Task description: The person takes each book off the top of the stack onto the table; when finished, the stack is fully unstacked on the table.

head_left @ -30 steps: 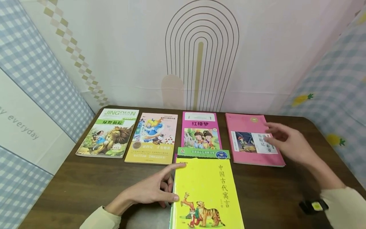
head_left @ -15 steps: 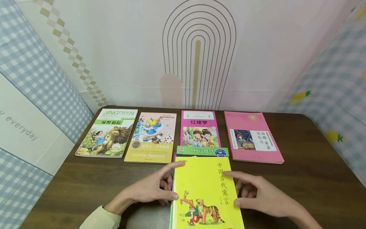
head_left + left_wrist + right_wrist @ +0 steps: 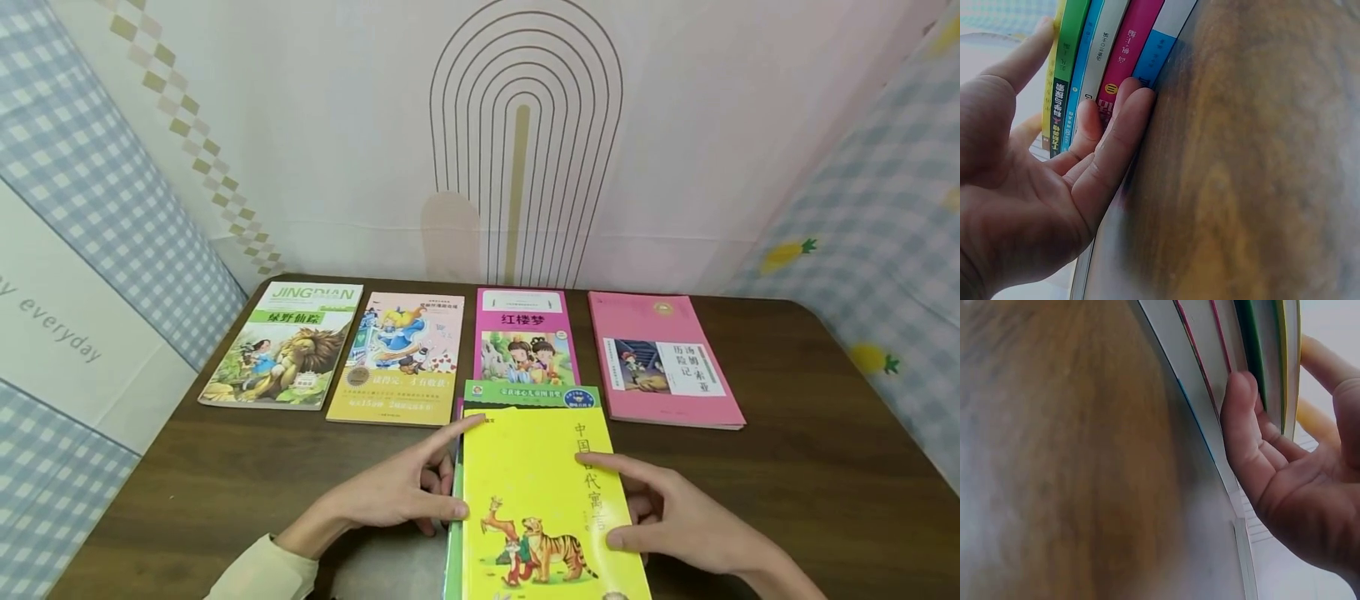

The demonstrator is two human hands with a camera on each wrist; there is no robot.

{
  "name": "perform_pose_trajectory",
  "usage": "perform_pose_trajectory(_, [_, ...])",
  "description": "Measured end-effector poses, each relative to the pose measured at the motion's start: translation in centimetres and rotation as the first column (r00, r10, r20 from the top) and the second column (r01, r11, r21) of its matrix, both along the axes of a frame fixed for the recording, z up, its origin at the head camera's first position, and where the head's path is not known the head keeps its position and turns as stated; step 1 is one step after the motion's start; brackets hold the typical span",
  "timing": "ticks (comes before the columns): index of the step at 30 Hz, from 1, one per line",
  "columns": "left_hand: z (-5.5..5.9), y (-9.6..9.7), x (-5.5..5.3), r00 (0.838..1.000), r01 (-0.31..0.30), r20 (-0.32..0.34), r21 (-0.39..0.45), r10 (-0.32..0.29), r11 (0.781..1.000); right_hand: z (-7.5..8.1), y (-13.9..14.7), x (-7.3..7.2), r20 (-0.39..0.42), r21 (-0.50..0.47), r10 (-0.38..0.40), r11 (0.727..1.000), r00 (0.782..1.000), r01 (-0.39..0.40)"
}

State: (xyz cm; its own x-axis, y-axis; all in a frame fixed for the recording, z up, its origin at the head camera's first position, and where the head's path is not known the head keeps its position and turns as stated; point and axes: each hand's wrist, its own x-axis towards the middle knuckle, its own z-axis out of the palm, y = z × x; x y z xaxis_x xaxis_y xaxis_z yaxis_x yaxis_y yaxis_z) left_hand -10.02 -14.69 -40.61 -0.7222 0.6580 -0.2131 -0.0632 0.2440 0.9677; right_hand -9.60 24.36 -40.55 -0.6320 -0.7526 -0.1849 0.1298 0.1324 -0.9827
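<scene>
A stack of books lies at the table's front middle. On top is a yellow book [image 3: 532,475] with a tiger and a deer on its cover; a green book [image 3: 531,394] shows under its top edge. My left hand [image 3: 397,492] holds the stack's left side, index finger and thumb on the yellow cover, other fingers curled against the coloured spines [image 3: 1110,50]. From the right, my right hand [image 3: 682,521] holds it the same way, its lower fingers [image 3: 1241,425] curled against the page edges [image 3: 1210,337].
Behind the stack, a lion-covered book [image 3: 281,350], a pink-and-yellow book [image 3: 397,358], a magenta book [image 3: 525,342] and a pink book [image 3: 667,358] lie in a row. The stack overlaps the magenta one in the head view. A patterned cloth [image 3: 360,150] hangs behind the brown table [image 3: 810,442].
My right hand has come from the pink book at the right to the stack's right side. The yellow book has since slid slightly right over the green one. My left hand has stayed at the stack.
</scene>
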Motion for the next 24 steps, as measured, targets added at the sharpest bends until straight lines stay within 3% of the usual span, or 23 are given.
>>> perform_pose_trajectory(10, [0.1,0.3,0.2,1.000,-0.025,-0.003,-0.025,0.025,0.999,-0.2,1.8,-0.3,0.075,-0.125,0.081,0.990,0.994,-0.071])
perform_pose_trajectory(19, [0.0,0.4,0.2,0.999,-0.036,0.007,-0.031,0.036,0.999,-1.1,3.4,0.0,0.030,-0.168,0.059,0.984,0.998,-0.053])
perform_pose_trajectory(24, [0.0,0.3,0.1,0.999,-0.040,0.003,-0.034,0.040,0.999,-1.5,3.9,0.2,0.115,-0.237,0.095,0.969,0.989,-0.065])
